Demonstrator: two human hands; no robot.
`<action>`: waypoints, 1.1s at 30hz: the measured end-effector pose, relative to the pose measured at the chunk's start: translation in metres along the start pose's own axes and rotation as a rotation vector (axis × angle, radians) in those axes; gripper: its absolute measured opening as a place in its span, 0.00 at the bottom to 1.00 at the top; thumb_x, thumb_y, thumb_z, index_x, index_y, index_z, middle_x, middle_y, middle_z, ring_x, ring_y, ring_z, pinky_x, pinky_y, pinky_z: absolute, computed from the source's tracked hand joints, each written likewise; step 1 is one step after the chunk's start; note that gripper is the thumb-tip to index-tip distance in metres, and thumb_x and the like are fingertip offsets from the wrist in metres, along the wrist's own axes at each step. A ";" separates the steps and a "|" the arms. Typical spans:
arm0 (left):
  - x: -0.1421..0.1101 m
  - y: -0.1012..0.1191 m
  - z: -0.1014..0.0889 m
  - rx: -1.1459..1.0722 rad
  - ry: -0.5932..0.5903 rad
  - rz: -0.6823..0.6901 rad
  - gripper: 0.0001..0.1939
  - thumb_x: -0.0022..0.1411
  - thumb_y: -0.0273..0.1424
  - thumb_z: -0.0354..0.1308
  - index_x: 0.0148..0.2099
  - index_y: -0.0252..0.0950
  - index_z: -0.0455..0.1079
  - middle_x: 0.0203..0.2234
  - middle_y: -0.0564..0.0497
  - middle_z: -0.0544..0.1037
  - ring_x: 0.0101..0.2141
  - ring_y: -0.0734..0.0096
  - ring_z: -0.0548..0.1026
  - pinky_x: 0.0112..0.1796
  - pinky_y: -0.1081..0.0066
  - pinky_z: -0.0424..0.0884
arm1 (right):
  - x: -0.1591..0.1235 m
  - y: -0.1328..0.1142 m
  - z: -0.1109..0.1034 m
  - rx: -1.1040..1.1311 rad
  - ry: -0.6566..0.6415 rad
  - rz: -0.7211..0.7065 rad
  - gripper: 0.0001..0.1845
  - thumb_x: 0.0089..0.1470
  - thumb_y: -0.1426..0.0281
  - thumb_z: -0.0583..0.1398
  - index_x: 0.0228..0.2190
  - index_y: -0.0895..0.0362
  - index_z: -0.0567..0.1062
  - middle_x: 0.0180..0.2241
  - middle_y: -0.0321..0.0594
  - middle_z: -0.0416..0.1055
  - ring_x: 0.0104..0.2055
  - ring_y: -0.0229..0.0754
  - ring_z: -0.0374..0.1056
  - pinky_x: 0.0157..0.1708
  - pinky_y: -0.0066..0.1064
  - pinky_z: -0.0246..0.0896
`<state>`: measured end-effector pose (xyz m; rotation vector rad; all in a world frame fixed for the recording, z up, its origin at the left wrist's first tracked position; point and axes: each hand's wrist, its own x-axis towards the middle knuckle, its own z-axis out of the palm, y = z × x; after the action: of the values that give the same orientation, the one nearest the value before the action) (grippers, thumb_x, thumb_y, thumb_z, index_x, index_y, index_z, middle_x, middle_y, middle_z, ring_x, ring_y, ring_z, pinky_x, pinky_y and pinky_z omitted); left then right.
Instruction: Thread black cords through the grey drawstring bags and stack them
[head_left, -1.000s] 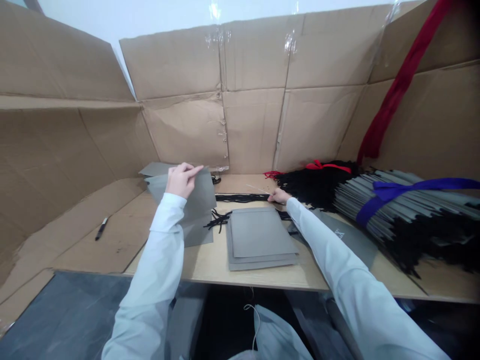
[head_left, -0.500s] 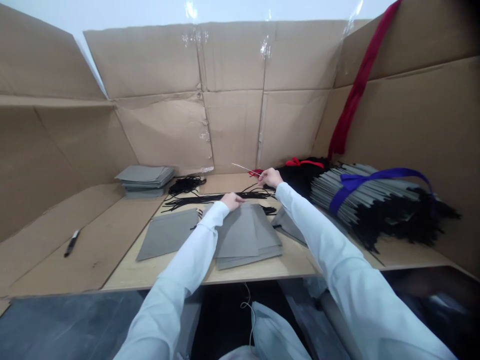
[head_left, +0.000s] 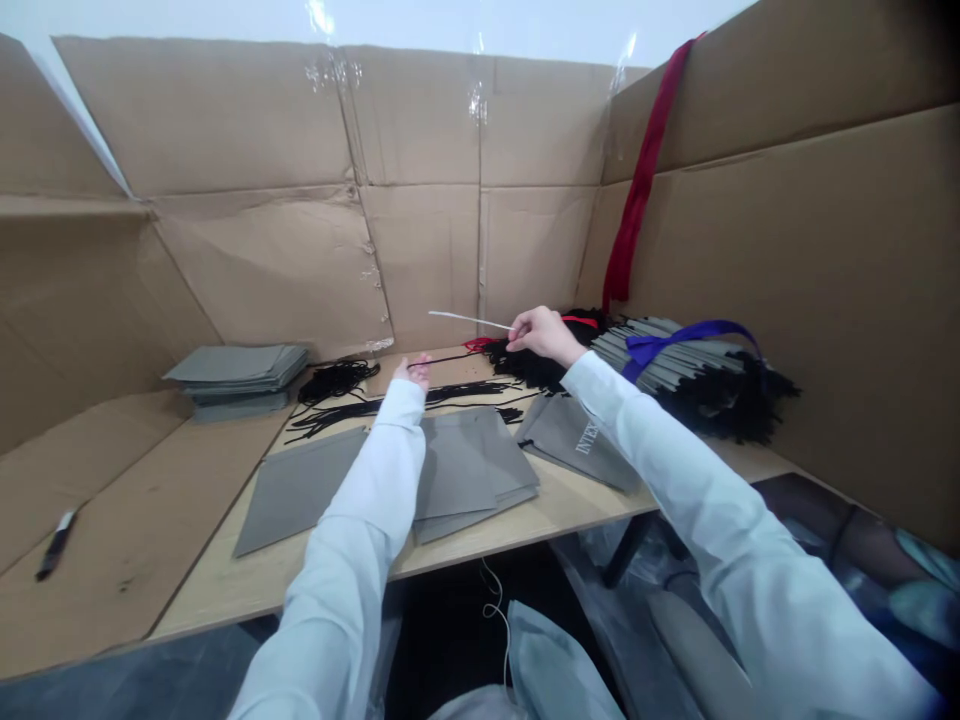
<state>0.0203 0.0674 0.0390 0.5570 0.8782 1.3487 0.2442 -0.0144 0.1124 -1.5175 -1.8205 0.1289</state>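
Observation:
My right hand (head_left: pixel 544 336) is raised above the far table edge and pinches a thin white stick (head_left: pixel 469 320) that points left. My left hand (head_left: pixel 414 370) is lower, mostly hidden by its white sleeve, and a black cord (head_left: pixel 450 358) runs from its fingertips toward my right hand. Below my arms lies a pile of grey fabric sheets (head_left: pixel 472 470). Another grey sheet (head_left: pixel 300 490) lies to its left. A grey bag printed with white letters (head_left: pixel 577 445) lies under my right forearm.
Loose black cords (head_left: pixel 390 400) cross the wooden table (head_left: pixel 225 590). Further left is a stack of grey sheets (head_left: pixel 236 380). At right lies a bundle of grey items with black cords, tied with a blue ribbon (head_left: pixel 675 345). Cardboard walls (head_left: pixel 262 270) surround the table, and a marker pen (head_left: pixel 55 545) lies at left.
My left hand has lifted off the grey pile toward the far edge. My right hand has risen with the white stick, and the black cord now stretches between my hands. The view has turned right.

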 end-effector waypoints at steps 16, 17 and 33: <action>0.008 0.038 -0.071 -0.294 0.237 0.149 0.14 0.60 0.24 0.34 0.41 0.30 0.59 0.29 0.45 0.70 0.31 0.77 0.72 0.23 0.85 0.71 | -0.025 0.081 -0.039 -0.250 0.076 0.244 0.13 0.29 0.66 0.63 0.22 0.60 0.73 0.18 0.34 0.66 0.24 0.33 0.61 0.30 0.26 0.54; 0.007 0.034 -0.070 -0.290 0.260 0.175 0.14 0.60 0.24 0.33 0.41 0.30 0.59 0.30 0.45 0.70 0.32 0.76 0.72 0.24 0.84 0.71 | -0.027 0.086 -0.039 -0.250 0.073 0.251 0.13 0.29 0.66 0.63 0.22 0.60 0.73 0.17 0.34 0.66 0.24 0.34 0.61 0.30 0.26 0.54; -0.053 -0.030 -0.022 0.281 -0.264 0.019 0.06 0.54 0.25 0.47 0.36 0.29 0.61 0.25 0.45 0.72 0.26 0.70 0.73 0.33 0.66 0.70 | -0.046 0.021 0.079 0.009 -0.029 -0.150 0.16 0.50 0.62 0.48 0.34 0.55 0.71 0.27 0.37 0.70 0.28 0.35 0.63 0.27 0.23 0.50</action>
<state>0.0213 0.0073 0.0144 0.9407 0.8498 1.1422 0.2155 -0.0192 0.0236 -1.3734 -1.9472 0.0872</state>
